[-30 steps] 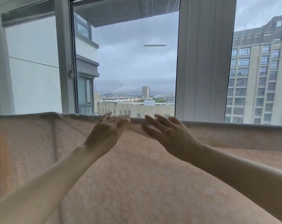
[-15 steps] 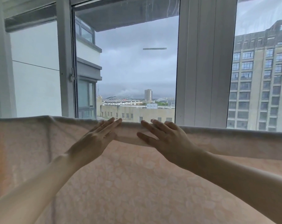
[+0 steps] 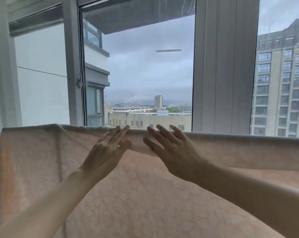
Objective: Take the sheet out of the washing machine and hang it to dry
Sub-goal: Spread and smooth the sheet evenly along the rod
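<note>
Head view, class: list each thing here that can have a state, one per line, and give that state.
Sheet: hung over a hidden line or rail, top folded over, spread wide.
Left hand: fingers straight, flat against the sheet's top fold.
Right hand: fingers spread, pressing the fold.
Window sash: slid open.

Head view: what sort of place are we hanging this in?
Probably an enclosed high-rise apartment balcony or window-side drying spot. A grey metal-framed window looks out over tall beige apartment blocks, and the pale peach patterned sheet hangs draped in front of the glass, both hands flat on it.
</note>
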Motion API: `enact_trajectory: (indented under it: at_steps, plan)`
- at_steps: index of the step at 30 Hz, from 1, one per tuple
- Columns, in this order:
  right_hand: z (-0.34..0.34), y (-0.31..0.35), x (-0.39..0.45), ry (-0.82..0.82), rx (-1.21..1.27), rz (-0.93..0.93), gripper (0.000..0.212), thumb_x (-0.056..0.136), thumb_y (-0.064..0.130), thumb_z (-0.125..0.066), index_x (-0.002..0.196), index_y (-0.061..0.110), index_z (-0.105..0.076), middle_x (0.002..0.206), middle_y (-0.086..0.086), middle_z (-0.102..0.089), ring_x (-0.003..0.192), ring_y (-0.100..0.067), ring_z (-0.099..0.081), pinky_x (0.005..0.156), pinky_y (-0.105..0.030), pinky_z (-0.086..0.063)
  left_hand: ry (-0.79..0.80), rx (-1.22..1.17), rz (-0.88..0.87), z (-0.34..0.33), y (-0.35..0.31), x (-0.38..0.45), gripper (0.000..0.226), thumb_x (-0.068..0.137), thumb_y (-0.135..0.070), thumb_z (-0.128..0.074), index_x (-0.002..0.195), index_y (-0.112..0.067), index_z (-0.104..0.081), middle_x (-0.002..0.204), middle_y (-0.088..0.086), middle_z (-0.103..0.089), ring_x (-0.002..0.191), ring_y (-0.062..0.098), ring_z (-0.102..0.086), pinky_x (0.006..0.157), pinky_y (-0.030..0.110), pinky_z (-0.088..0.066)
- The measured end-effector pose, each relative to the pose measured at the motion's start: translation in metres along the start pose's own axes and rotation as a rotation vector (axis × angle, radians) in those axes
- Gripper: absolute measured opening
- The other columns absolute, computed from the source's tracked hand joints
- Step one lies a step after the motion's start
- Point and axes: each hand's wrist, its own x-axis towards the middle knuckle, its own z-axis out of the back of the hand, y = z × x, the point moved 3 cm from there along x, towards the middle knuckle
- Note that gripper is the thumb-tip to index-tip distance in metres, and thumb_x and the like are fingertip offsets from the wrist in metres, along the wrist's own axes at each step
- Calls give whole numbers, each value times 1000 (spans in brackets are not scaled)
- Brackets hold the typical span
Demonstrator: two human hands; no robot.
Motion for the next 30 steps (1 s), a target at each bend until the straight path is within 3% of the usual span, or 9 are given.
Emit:
enact_trajectory:
  at_steps: [6, 11, 14, 18, 22, 24, 27, 29, 30]
  plan:
    - [-7, 17, 31, 12, 32, 11, 59, 82, 18, -58, 139, 9, -48, 146, -17, -43, 131, -37, -45, 102, -53, -41, -28, -53, 32, 6, 1, 2, 15, 87, -6, -66, 100, -10, -60, 141, 18, -51, 126, 39, -52, 104, 50, -40]
    - [-12, 27, 46, -13, 13, -4, 52, 91, 16, -30, 139, 9, -49, 143, -16, -48, 128, -35, -49, 98, -50, -46, -60, -145, 14, 10, 14, 7, 30, 96, -25, -46, 111, -8, -66, 132, 10, -60, 117, 31, -61, 106, 47, -39]
    - [-14, 29, 44, -21, -6, 4, 51, 89, 16, -31, 135, 10, -53, 142, -16, -49, 126, -37, -51, 96, -48, -47, -100, -216, 6, 12, 32, 9, 14, 92, -12, -62, 106, -10, -63, 120, 6, -68, 109, 24, -66, 101, 48, -46]
    - [-14, 25, 37, -32, -14, 2, 53, 90, 12, -26, 136, 10, -52, 144, -17, -47, 128, -38, -48, 101, -50, -44, -23, -222, 55, 5, 65, 8, 34, 81, -1, -73, 112, -11, -64, 101, 5, -73, 92, 26, -69, 91, 45, -50]
    - [-18, 24, 36, -30, -6, 6, 52, 92, 10, -26, 139, 11, -48, 146, -16, -43, 131, -37, -45, 104, -51, -41, 20, -188, 18, 3, 86, 5, 36, 69, 3, -81, 102, -6, -70, 93, 12, -73, 87, 29, -70, 88, 41, -52]
    - [-19, 23, 35, -32, -6, 11, 52, 94, 10, -24, 142, 11, -44, 149, -15, -40, 133, -37, -42, 105, -51, -39, 23, -134, -50, -1, 86, -5, 39, 69, 2, -80, 106, -3, -69, 111, 14, -70, 102, 31, -66, 96, 40, -49]
    - [-21, 24, 35, -17, -11, 17, 52, 95, 11, -24, 145, 12, -39, 152, -15, -34, 137, -37, -36, 108, -52, -36, 25, -167, -149, -16, 81, -29, 41, 95, -6, -53, 136, -5, -50, 151, 11, -39, 140, 28, -38, 116, 38, -29]
    - [-22, 25, 37, -5, -13, 15, 52, 93, 11, -30, 145, 12, -39, 153, -16, -32, 138, -37, -35, 108, -52, -35, 34, -175, -142, -23, 84, -35, 39, 100, -13, -43, 139, -9, -47, 157, 9, -28, 144, 28, -29, 116, 42, -30]
    - [-23, 25, 39, -1, -14, 11, 52, 92, 11, -34, 145, 13, -40, 153, -16, -32, 138, -37, -35, 107, -52, -36, 51, -170, -114, -25, 86, -36, 36, 100, -13, -47, 135, -10, -51, 158, 9, -26, 143, 31, -30, 114, 46, -34]
